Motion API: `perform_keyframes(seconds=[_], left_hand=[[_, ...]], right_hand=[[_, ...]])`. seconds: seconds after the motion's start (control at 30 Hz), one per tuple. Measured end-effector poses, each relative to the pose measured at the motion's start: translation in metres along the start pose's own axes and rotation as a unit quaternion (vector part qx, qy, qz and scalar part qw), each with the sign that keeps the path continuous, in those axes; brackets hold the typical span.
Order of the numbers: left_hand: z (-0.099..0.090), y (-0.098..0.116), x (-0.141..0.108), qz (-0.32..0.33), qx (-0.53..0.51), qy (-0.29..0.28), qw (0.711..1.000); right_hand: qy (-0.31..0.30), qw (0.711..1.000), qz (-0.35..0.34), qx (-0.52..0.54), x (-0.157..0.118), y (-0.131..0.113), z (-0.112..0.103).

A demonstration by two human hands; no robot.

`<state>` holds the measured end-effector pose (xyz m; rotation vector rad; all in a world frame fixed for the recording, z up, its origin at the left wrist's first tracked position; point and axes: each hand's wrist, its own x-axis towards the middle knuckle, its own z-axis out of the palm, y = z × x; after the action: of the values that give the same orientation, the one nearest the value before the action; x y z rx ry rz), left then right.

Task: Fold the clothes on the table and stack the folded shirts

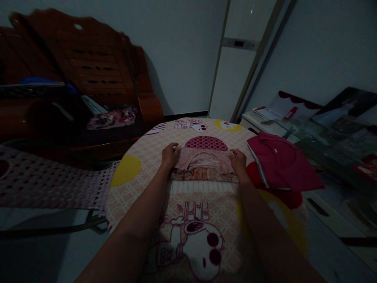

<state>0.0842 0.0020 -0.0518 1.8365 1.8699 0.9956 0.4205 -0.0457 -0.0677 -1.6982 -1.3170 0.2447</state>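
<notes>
A pale pink top lies folded into a wide strip on the round table, its rounded neckline facing me. A brown and red patterned band of cloth shows along its near edge; I cannot tell whether it belongs to the same garment. At the left end of the top, my left hand pinches the fabric between thumb and fingers. My right hand grips the opposite end in the same way. To the right of that hand sits a folded crimson garment, near the table's edge.
A cartoon-print cloth covers the table. Left stand a carved wooden sofa with clothes on it and a woven lounge chair. A tall white cabinet-like unit rises behind. Papers and a glass-topped stand are at right.
</notes>
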Motion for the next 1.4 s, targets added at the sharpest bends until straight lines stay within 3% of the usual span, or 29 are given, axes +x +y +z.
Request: perform_keyframes(seconds=[0.3,0.6,1.0,1.13,1.23,1.4], left_hand=[[-0.004,0.002,-0.001,-0.004,0.052,-0.044,0.998],[0.000,0.000,-0.003,0.020,0.069,-0.011,0.997],[-0.009,-0.005,0.004,0.003,0.043,-0.083,0.996],[-0.004,-0.010,0.006,-0.019,0.002,-0.062,0.998],[-0.004,-0.015,0.009,-0.057,-0.088,-0.059,0.993],[-0.011,-0.018,0.008,-0.102,-0.158,-0.101,0.977]], right_hand=[[-0.057,0.997,-0.045,0.004,-0.004,0.006,-0.004],[-0.019,0.998,-0.046,-0.042,-0.005,0.010,-0.001],[-0.024,0.999,-0.043,-0.024,-0.008,0.013,0.000],[-0.021,0.998,-0.055,-0.021,-0.008,0.015,0.000],[-0.022,0.998,-0.056,-0.018,-0.008,0.015,-0.001],[-0.018,0.998,-0.053,-0.015,-0.008,0.013,-0.002]])
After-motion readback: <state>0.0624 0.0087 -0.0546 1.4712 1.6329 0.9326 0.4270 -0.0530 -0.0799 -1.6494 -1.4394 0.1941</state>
